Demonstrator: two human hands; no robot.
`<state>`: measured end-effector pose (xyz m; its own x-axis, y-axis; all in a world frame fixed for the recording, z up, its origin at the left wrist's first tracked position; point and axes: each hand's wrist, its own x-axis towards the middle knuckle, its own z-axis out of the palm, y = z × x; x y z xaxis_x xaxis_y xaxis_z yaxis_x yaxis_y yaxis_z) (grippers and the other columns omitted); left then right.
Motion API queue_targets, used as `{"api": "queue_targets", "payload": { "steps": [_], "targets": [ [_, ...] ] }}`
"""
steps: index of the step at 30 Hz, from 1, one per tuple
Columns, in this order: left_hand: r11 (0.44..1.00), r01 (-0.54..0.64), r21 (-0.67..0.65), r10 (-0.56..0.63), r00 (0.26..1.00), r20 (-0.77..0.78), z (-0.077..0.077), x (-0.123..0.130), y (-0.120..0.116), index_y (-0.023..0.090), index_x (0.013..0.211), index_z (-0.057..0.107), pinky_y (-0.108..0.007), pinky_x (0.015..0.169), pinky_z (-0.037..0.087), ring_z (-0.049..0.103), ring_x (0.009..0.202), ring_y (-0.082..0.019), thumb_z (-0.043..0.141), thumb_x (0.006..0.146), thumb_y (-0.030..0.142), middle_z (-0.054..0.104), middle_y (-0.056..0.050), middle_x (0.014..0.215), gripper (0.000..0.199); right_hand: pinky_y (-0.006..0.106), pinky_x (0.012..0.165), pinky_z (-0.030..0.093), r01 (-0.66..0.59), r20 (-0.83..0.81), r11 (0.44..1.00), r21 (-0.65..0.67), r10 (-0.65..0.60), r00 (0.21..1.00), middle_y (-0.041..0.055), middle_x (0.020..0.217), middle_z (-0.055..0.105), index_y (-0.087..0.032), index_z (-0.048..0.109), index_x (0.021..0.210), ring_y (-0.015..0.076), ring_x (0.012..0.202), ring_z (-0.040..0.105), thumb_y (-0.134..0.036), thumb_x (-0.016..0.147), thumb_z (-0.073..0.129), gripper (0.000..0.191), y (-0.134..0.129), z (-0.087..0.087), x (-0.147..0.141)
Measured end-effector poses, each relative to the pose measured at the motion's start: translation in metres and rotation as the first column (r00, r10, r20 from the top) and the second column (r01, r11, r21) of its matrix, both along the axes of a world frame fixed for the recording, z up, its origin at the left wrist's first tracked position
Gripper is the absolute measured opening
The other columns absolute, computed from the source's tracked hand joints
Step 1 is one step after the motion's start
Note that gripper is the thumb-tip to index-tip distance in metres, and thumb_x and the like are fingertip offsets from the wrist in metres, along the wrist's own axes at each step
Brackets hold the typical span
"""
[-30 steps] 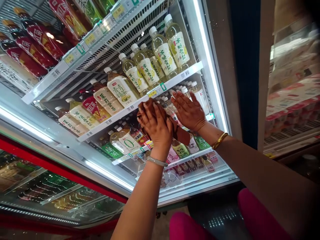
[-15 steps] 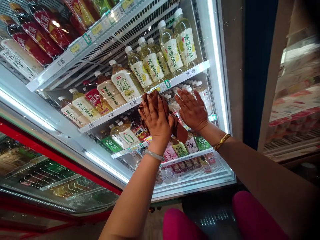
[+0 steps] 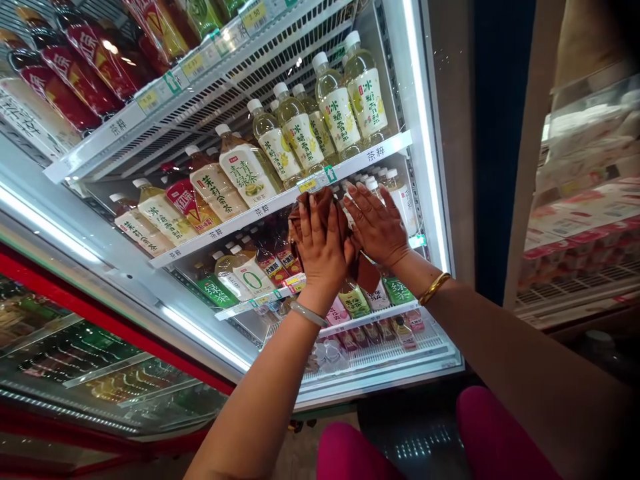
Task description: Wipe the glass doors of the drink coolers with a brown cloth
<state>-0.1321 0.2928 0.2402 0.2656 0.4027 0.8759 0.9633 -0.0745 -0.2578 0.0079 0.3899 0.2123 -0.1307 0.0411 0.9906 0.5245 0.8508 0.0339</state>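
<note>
A crumpled brown cloth (image 3: 367, 272) lies under my left hand (image 3: 323, 250), which presses it flat-palmed against the glass door of a lit drinks cooler, fingers stretched upward. Right beside it, my right hand (image 3: 381, 230) rests flat on the glass with its fingers spread; part of the cloth hangs between the two hands. A pale bangle (image 3: 309, 313) is on my left wrist and a gold bracelet (image 3: 434, 288) on my right. Behind the glass, bottles of pale drink (image 3: 340, 110) stand on a white shelf (image 3: 235, 225).
Bottles with red labels (image 3: 95, 63) fill the upper left shelf. A red door frame (image 3: 115, 323) runs along the left, with another cooler behind it. Wrapped goods (image 3: 575, 227) sit on a rack at the right. My knees in pink (image 3: 350, 453) are below.
Both hands and the cloth remain at the glass, with a slight shift relative to the shelves. The view has moved a little, so the cooler appears further left.
</note>
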Motion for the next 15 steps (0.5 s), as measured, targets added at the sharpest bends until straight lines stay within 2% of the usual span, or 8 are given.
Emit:
{"api": "queue_targets", "payload": {
  "steps": [3, 6, 8, 9, 11, 15],
  "targets": [
    [1.000, 0.004, -0.029, -0.005, 0.999, -0.045, -0.022, 0.013, -0.004, 0.016, 0.162, 0.042, -0.059, 0.135, 0.007, -0.003, 0.167, -0.029, 0.059, 0.098, 0.032, 0.026, -0.020, 0.176, 0.068, 0.054, 0.139, 0.011, -0.010, -0.016, 1.000, 0.002, 0.010, 1.000, -0.0008, 0.173, 0.030, -0.038, -0.002, 0.170, 0.0218, 0.161, 0.029, -0.018, 0.106, 0.040, 0.078, 0.001, -0.001, -0.001],
    [0.996, 0.001, -0.093, -0.010, 0.996, -0.093, -0.051, 0.011, -0.015, 0.013, 0.164, 0.039, -0.061, 0.135, 0.010, -0.001, 0.167, -0.032, 0.063, 0.097, 0.036, 0.028, -0.023, 0.174, 0.075, 0.054, 0.139, 0.011, -0.002, -0.023, 1.000, 0.028, 0.003, 1.000, 0.0007, 0.172, 0.032, -0.037, 0.000, 0.170, 0.0205, 0.161, 0.030, -0.017, 0.106, 0.041, 0.078, 0.002, -0.001, -0.001],
    [0.993, 0.021, -0.117, -0.038, 0.988, -0.149, -0.056, 0.000, -0.020, 0.013, 0.163, 0.041, -0.060, 0.135, 0.010, 0.003, 0.167, -0.033, 0.067, 0.094, 0.038, 0.032, -0.024, 0.173, 0.077, 0.054, 0.139, 0.012, 0.006, -0.026, 0.999, 0.043, -0.005, 1.000, 0.0016, 0.172, 0.033, -0.036, 0.004, 0.170, 0.0200, 0.160, 0.031, -0.016, 0.106, 0.042, 0.078, 0.002, 0.000, -0.001],
    [0.992, 0.030, -0.123, -0.052, 0.982, -0.179, -0.052, -0.007, -0.021, 0.014, 0.162, 0.042, -0.060, 0.135, 0.009, 0.005, 0.167, -0.034, 0.068, 0.094, 0.039, 0.034, -0.023, 0.172, 0.077, 0.054, 0.139, 0.012, 0.012, -0.026, 0.999, 0.048, -0.010, 1.000, 0.0021, 0.172, 0.033, -0.036, 0.005, 0.170, 0.0200, 0.160, 0.032, -0.015, 0.105, 0.042, 0.078, 0.002, 0.000, -0.001],
    [0.993, 0.025, -0.117, -0.049, 0.978, -0.202, -0.032, -0.018, -0.020, 0.016, 0.162, 0.043, -0.060, 0.135, 0.008, 0.006, 0.167, -0.034, 0.069, 0.093, 0.040, 0.032, -0.022, 0.173, 0.077, 0.056, 0.139, 0.013, 0.021, -0.020, 0.998, 0.051, -0.020, 1.000, 0.0038, 0.172, 0.034, -0.034, 0.006, 0.171, 0.0207, 0.161, 0.032, -0.017, 0.105, 0.044, 0.078, 0.002, 0.000, -0.001],
    [0.998, -0.069, -0.016, 0.068, 0.997, -0.032, 0.016, -0.020, -0.012, 0.012, 0.167, 0.031, -0.062, 0.135, 0.003, 0.000, 0.167, -0.037, 0.067, 0.093, 0.037, 0.013, -0.021, 0.178, 0.085, 0.056, 0.138, 0.013, 0.033, 0.016, 0.999, 0.011, -0.033, 0.999, 0.0058, 0.172, 0.034, -0.030, 0.009, 0.171, 0.0209, 0.162, 0.029, -0.020, 0.105, 0.047, 0.077, 0.001, -0.001, -0.001]
  ]
}}
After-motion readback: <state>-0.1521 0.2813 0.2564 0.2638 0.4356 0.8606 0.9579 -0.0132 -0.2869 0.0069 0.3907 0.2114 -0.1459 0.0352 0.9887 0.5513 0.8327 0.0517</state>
